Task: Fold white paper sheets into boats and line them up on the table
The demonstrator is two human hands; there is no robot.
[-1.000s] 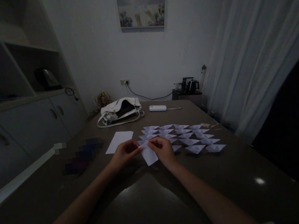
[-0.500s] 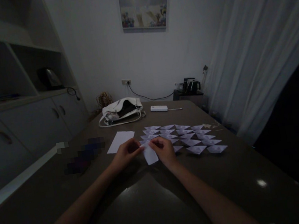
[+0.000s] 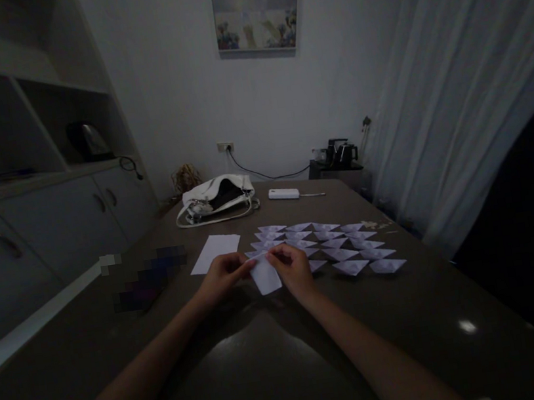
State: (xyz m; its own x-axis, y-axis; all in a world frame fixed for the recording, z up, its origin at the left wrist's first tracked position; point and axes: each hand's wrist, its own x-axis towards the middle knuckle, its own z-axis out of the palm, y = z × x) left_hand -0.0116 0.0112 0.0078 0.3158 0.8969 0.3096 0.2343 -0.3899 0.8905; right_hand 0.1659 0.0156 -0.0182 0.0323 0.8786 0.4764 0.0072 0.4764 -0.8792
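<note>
Pinching the folded paper [image 3: 265,277] near 11 and 1 o'clock, left hand [image 3: 222,278] and right hand [image 3: 295,269] have it between white sheet [image 3: 215,251] (10 o'clock) and paper boats [image 3: 351,267] (3 o'clock); likely featherlight, crisp, tearable, best gripped lightly at creases.

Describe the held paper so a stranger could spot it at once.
On the big dark table, find the rows of small white folded-paper boats. At their near left corner, the bare left hand and bare right hand pinch a small white paper piece. Unlike the boats and the flat white rectangular sheet lying nearby, it is held by fingertips, its squarish end towards you.
</note>
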